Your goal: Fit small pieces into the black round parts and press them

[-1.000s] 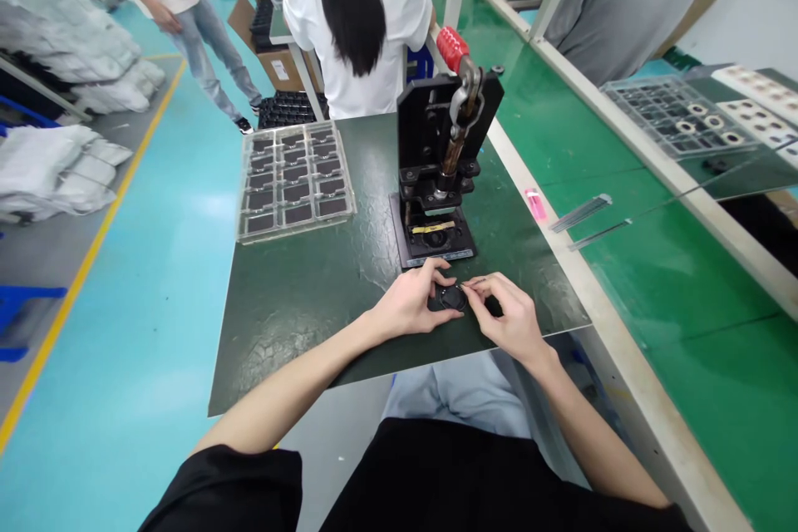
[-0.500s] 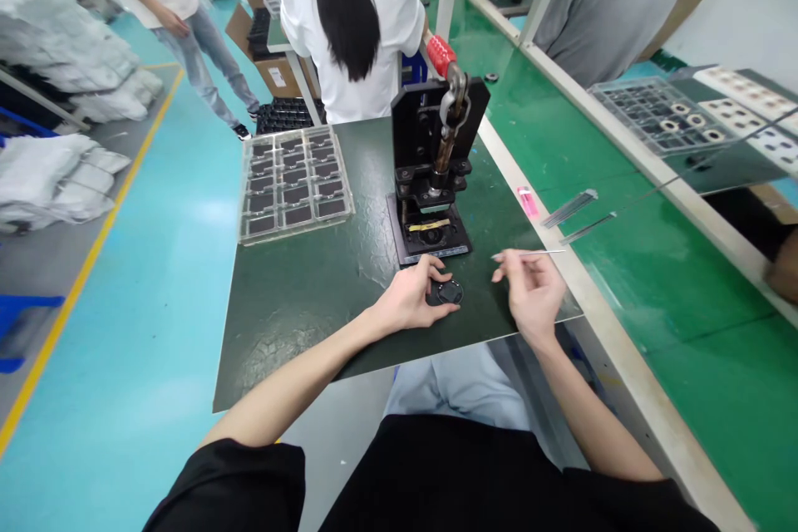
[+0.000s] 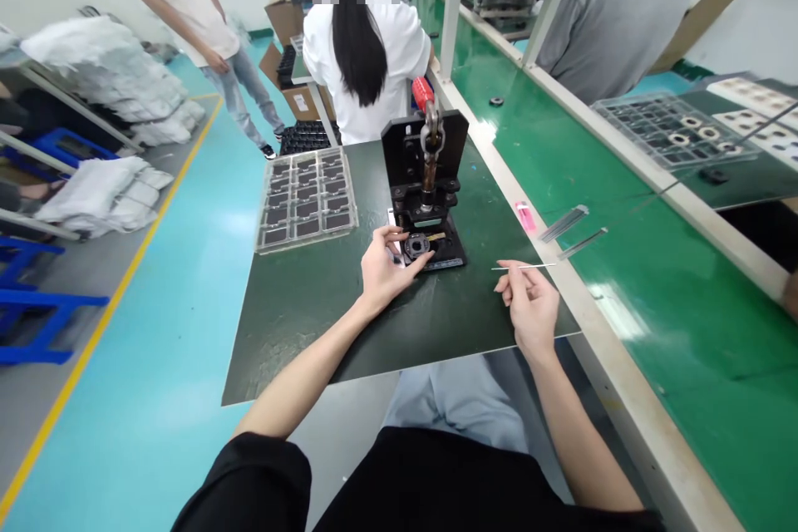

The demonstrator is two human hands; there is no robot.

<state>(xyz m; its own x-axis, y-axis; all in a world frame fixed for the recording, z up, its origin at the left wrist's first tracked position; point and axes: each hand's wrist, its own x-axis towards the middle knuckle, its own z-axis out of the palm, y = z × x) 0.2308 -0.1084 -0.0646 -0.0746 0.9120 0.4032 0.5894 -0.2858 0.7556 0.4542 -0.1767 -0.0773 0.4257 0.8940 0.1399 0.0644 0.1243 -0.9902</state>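
- Teal factory floor ran along the left of a long workbench; a dark green mat (image 3: 293, 324) covered the surface (image 3: 686, 349) before the person;
- left hand (image 3: 386, 270) lay open, fingers spread; its fingertips touched a round black part (image 3: 416, 248) seated on the base of a hand press (image 3: 424, 158);
- right hand (image 3: 529, 307) was closed in a pinch around a thin steel needle (image 3: 524, 266), held above the mat, right of the press and apart from the round black part;
- clear plastic tray (image 3: 354, 199) of dark square pieces sat on the mat, left of the press;
- pink strip (image 3: 525, 217) and metal rods (image 3: 564, 223) lay beyond the mat's right edge;
- person in a white shirt (image 3: 367, 75) stood just beyond the press; another, in a grey shirt (image 3: 617, 25), sat across the surface.
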